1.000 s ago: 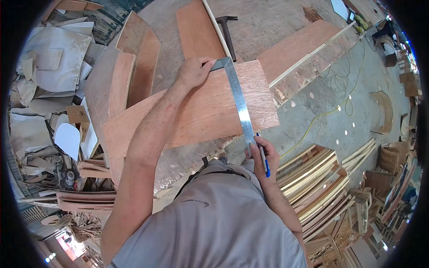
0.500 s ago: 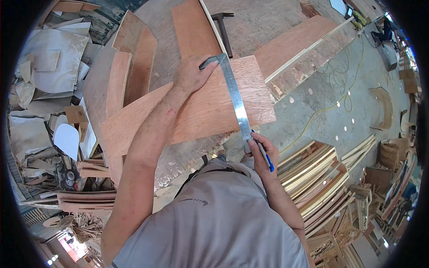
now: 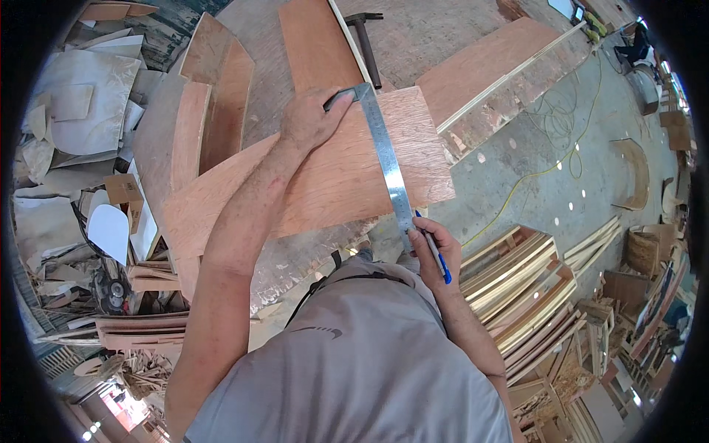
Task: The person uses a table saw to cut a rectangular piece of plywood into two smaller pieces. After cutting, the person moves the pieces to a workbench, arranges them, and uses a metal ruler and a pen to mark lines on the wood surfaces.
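Note:
A metal try square [image 3: 386,156] lies across a reddish plywood board [image 3: 336,177], near the board's right end. Its handle sits at the far edge, where my left hand [image 3: 309,118] grips it with the thumb over the top. The blade runs toward me and sticks out past the near edge. At that blade end my right hand [image 3: 434,247] has its fingers closed around a blue-and-white pen [image 3: 444,267]. The right thumb and fingers are also at the blade's tip. The pen's tip points up beside the blade.
Beyond the board a hammer [image 3: 365,52] rests on the worktable [image 3: 425,55]. Other plywood pieces, such as an angled one [image 3: 221,111] at left and a long panel [image 3: 491,70] at right, lie around it. Stacked curved wooden frames [image 3: 517,288] stand on the floor at my right, near a yellow cord [image 3: 509,199].
The view has shifted slightly, so the board and table sit a little further left. Both hands keep their places on the square, and the pen stays in my right hand.

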`<state>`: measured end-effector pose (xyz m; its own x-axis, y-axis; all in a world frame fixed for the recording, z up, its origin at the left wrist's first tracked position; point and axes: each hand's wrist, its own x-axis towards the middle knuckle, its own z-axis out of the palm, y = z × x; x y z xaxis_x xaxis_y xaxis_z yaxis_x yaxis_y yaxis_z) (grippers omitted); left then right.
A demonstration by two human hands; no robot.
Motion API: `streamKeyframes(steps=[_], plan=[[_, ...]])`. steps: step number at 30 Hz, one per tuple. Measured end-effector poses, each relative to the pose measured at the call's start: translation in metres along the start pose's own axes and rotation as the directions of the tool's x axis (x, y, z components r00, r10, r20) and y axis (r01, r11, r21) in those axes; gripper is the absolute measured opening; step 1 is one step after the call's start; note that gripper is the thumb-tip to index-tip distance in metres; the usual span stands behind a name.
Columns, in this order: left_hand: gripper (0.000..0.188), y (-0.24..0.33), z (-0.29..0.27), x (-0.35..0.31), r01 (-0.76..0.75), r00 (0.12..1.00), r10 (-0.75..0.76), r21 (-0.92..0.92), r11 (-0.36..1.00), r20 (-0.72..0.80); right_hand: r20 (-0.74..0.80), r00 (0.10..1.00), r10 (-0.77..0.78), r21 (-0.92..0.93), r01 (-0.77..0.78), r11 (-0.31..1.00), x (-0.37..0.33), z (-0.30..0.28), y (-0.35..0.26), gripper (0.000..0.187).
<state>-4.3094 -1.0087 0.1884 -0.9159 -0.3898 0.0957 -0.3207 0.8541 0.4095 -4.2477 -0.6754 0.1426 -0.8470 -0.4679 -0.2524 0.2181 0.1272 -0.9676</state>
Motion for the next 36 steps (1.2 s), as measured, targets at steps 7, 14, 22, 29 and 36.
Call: streamKeyframes(steps=[7, 14, 22, 29, 36], plan=[[0.049, -0.010, 0.008, -0.002, -0.053, 0.997, 0.051, -0.038, 0.998, -0.064, 0.017, 1.000, 0.006, -0.027, -0.006, 1.000, 0.003, 0.000, -0.008, 0.022], [0.049, -0.006, 0.005, -0.002, 0.001, 0.999, -0.002, -0.043, 0.999, -0.038, 0.032, 0.999, 0.021, -0.042, -0.020, 0.999, 0.005, -0.001, -0.010, 0.022], [0.047, -0.007, 0.008, -0.001, -0.034, 0.997, 0.035, 0.008, 0.999, -0.064, 0.030, 0.999, 0.019, 0.000, -0.019, 1.000, 0.004, -0.001, -0.003, 0.023], [0.044, -0.009, 0.011, -0.003, -0.074, 0.990, 0.076, 0.020, 0.997, -0.118, 0.038, 0.999, 0.020, 0.022, -0.021, 1.000, 0.003, -0.002, -0.007, 0.023], [0.046, -0.005, 0.007, -0.002, -0.002, 0.999, 0.001, -0.015, 1.000, -0.042, 0.045, 0.999, 0.026, 0.006, -0.026, 1.000, 0.003, -0.002, -0.007, 0.024]])
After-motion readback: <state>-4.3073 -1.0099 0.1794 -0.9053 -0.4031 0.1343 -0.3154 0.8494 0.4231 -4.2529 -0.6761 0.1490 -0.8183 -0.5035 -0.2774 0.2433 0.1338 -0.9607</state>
